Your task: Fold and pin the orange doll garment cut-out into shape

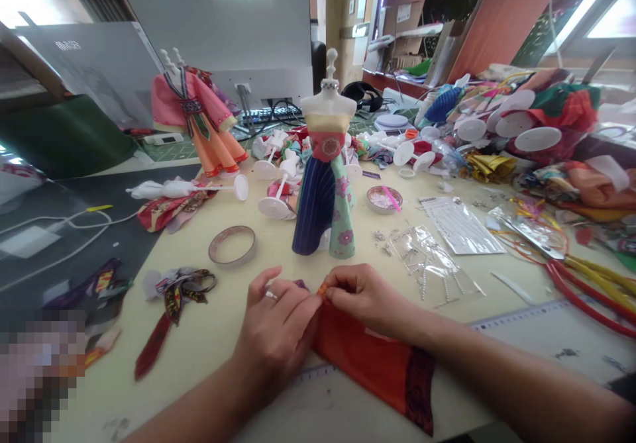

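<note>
Both hands meet over a piece of red-orange cloth (362,353) with a dark patterned border at its lower right end. My left hand (278,324), a ring on one finger, is closed on the cloth's upper left edge. My right hand (360,294) pinches the same upper edge, where a small orange patterned bit shows at the fingertips. Just beyond stands a small white mannequin (328,106) in a strapless dress with a navy striped and green floral skirt (342,214). A ruler (318,375) lies partly under the cloth.
A roll of tape (232,244) and cloth strips (173,297) lie left. Right are a round dish (385,199), plastic packets (430,264), scissors (534,238) and red-handled tools (586,291). Another dressed mannequin (191,108) stands back left, near a monitor (218,29). Fabric heaps (546,112) rise at right.
</note>
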`<state>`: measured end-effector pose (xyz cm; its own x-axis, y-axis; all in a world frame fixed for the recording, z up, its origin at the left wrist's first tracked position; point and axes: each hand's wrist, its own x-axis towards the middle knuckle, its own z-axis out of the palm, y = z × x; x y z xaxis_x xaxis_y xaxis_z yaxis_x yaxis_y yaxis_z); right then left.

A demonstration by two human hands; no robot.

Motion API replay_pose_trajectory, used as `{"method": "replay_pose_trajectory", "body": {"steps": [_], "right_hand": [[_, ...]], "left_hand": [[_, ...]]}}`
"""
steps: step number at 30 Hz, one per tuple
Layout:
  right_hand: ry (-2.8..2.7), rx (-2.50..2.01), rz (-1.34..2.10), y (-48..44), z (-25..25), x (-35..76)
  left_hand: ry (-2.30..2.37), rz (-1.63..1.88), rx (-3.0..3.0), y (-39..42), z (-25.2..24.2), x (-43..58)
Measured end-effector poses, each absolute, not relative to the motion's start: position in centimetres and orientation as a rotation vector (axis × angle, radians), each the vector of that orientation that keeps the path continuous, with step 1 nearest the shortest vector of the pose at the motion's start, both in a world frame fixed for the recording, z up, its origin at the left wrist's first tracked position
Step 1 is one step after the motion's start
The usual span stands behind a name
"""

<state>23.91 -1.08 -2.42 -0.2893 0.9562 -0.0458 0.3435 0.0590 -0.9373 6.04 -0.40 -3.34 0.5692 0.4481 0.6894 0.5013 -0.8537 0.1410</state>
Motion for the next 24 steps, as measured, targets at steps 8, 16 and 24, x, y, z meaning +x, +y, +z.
{"method": "replay_pose_trajectory", "body": {"steps": [8,16,24], "right_hand": [[-1.927,-1.318,1.384,-0.9,0.2,26.4],[-2.243,-1.457,1.094,-0.7,-0.1,27.6],[-2.123,-1.456,1.114,-0.2,-1.2,27.7]], "left_hand": [[-1.048,-1.158,-2.677,0.5,-3.2,5.5],[-1.223,-1.055,-2.681,1.0,-3.6,5.1],[-1.230,-1.110,-2.556,1.7,-3.1,4.7]]}}
